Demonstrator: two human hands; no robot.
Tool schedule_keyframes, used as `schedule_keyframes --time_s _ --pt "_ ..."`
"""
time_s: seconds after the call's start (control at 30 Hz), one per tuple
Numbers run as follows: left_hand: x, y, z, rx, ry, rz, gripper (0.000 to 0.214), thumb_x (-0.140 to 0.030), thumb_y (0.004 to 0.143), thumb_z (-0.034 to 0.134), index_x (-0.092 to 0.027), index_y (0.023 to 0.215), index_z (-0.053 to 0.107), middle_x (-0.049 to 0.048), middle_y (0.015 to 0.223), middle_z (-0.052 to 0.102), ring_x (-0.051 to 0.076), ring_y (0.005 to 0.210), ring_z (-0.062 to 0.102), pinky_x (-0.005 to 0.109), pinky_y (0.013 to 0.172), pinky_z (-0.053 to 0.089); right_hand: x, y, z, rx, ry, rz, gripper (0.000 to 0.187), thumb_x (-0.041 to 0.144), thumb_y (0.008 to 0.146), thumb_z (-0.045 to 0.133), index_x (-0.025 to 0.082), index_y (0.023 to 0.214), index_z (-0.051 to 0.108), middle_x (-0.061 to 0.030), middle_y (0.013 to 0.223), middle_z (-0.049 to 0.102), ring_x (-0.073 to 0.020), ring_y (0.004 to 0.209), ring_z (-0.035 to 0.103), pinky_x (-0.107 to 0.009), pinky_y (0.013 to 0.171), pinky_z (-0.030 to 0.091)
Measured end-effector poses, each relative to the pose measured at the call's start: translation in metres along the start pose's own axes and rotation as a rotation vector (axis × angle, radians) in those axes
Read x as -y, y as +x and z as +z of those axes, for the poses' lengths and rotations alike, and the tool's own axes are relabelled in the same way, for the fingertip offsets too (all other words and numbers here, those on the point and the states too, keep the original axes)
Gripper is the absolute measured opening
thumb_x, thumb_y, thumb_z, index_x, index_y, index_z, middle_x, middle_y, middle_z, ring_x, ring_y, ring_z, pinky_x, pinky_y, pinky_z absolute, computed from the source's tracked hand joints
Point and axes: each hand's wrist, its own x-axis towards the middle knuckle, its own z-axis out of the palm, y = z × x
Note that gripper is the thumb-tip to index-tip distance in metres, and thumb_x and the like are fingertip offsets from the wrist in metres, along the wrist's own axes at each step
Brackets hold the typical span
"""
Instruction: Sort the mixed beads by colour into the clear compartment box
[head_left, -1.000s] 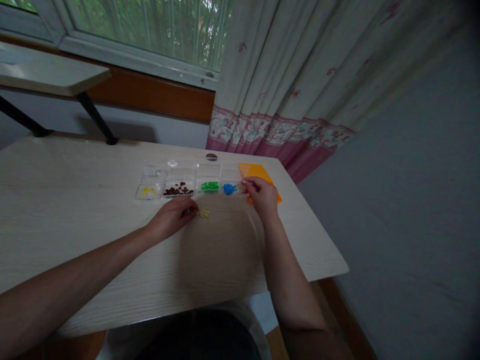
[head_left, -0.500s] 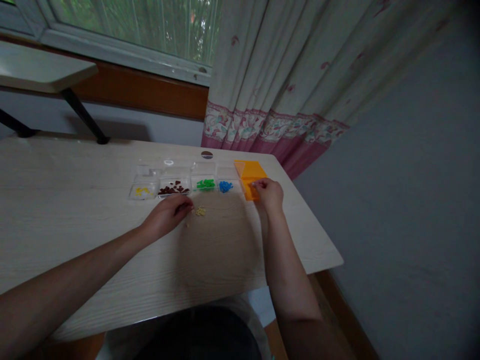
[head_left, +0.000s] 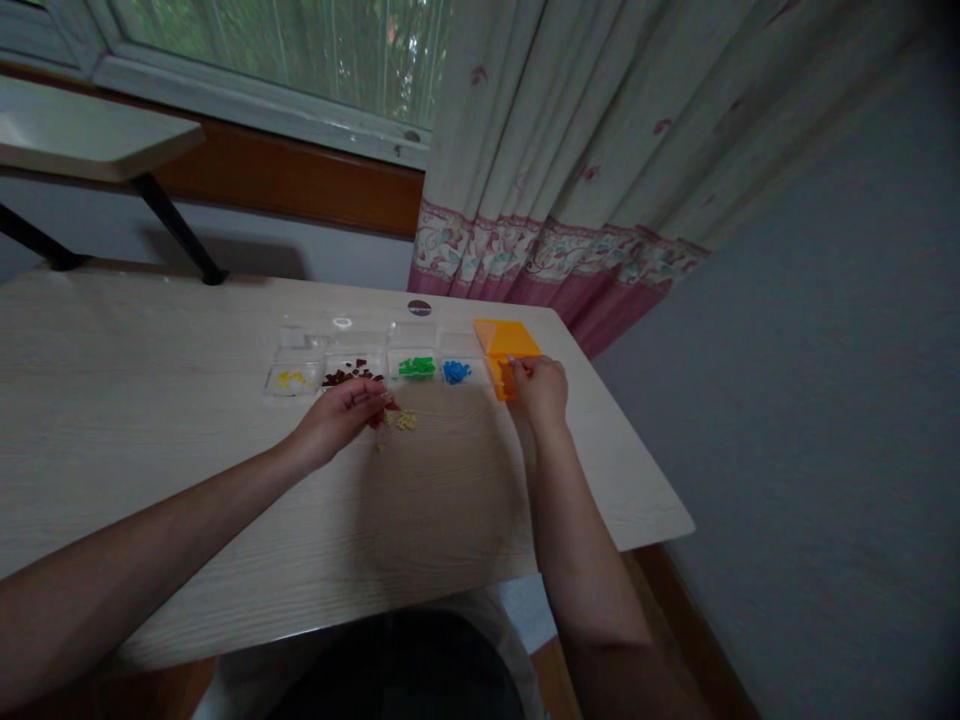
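Observation:
On the pale wooden table [head_left: 150, 420] stands a row of small clear boxes [head_left: 300, 355] with yellow pieces [head_left: 289, 379], dark brown pieces [head_left: 345, 375], green pieces [head_left: 417, 367] and blue pieces [head_left: 455, 372]. My left hand [head_left: 346, 412] is lifted just in front of the brown pieces, palm turned up, fingers curled, with something dark red at the fingertips. A few cream pieces [head_left: 405, 421] lie on the table beside it. My right hand [head_left: 538, 388] grips the near edge of an orange box [head_left: 504, 350] at the row's right end.
A small dark round thing [head_left: 418, 307] lies behind the boxes. The table's right edge is close to my right hand, with a grey wall beyond. A patterned curtain [head_left: 570, 180] hangs behind, and a second table [head_left: 82, 140] stands by the window at the left.
My left hand has risen off the table and turned palm up near the brown pieces. My right hand has shifted from the blue box to the orange box's near edge.

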Motion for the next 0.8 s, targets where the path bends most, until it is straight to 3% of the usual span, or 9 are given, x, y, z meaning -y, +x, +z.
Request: schedule_keyframes --time_s 0.13,0.23,0.33,0.47,0.6,0.8 --pt "0.001 0.002 -0.002 -0.041 -0.120 -0.090 0.037 -0.047 0.071 0.077 -0.014 0.086 0.067 0.0061 0.084 0.069 0.010 0.064 0.057 0.024 0.059 0.044 0.039 -0.016 -0.004 -0.042 0.302 -0.210 0.033 0.034 0.096 0.046 0.018 0.088 0.075 -0.0088 0.088 0.071 -0.0206 0.088 0.060 -0.033 0.086 0.044" --pt "0.003 0.004 -0.004 -0.063 -0.175 -0.124 0.040 -0.047 0.069 0.079 -0.013 0.086 0.068 0.0075 0.083 0.070 0.012 0.067 0.059 0.025 0.060 0.046 0.075 -0.044 -0.003 0.085 0.475 -0.444 0.028 0.033 0.096 0.049 0.021 0.091 0.074 -0.0060 0.086 0.071 -0.0187 0.087 0.061 -0.032 0.084 0.045" --pt "0.004 0.003 -0.004 -0.064 -0.202 -0.122 0.041 -0.047 0.069 0.079 -0.012 0.088 0.068 0.0073 0.081 0.069 0.012 0.068 0.060 0.025 0.060 0.046 0.098 -0.068 0.003 0.170 0.532 -0.605 0.025 0.029 0.095 0.051 0.025 0.108 0.072 -0.0057 0.093 0.071 -0.0186 0.092 0.061 -0.033 0.089 0.045" --pt "0.002 0.001 -0.002 -0.024 -0.174 -0.091 0.042 -0.047 0.072 0.076 -0.013 0.094 0.067 0.0050 0.082 0.068 0.012 0.067 0.059 0.024 0.059 0.045 0.103 -0.078 0.012 0.228 0.518 -0.633 0.031 0.026 0.092 0.055 0.027 0.120 0.067 -0.0058 0.095 0.069 -0.0199 0.093 0.060 -0.034 0.088 0.047" --pt "0.002 0.000 -0.002 0.024 -0.183 -0.048 0.043 -0.043 0.077 0.073 -0.017 0.108 0.061 0.0009 0.081 0.065 0.010 0.067 0.058 0.022 0.058 0.044 0.100 -0.074 0.014 0.217 0.554 -0.606 0.027 0.025 0.092 0.056 0.025 0.115 0.069 -0.0062 0.094 0.069 -0.0196 0.093 0.061 -0.033 0.090 0.047" --pt "0.003 -0.002 -0.002 0.071 -0.180 -0.019 0.042 -0.043 0.081 0.070 -0.017 0.112 0.059 0.0020 0.081 0.064 0.010 0.067 0.058 0.022 0.060 0.043 0.103 -0.076 0.014 0.267 0.524 -0.648 0.025 0.029 0.093 0.055 0.027 0.112 0.071 -0.0066 0.094 0.069 -0.0199 0.092 0.060 -0.034 0.089 0.047"
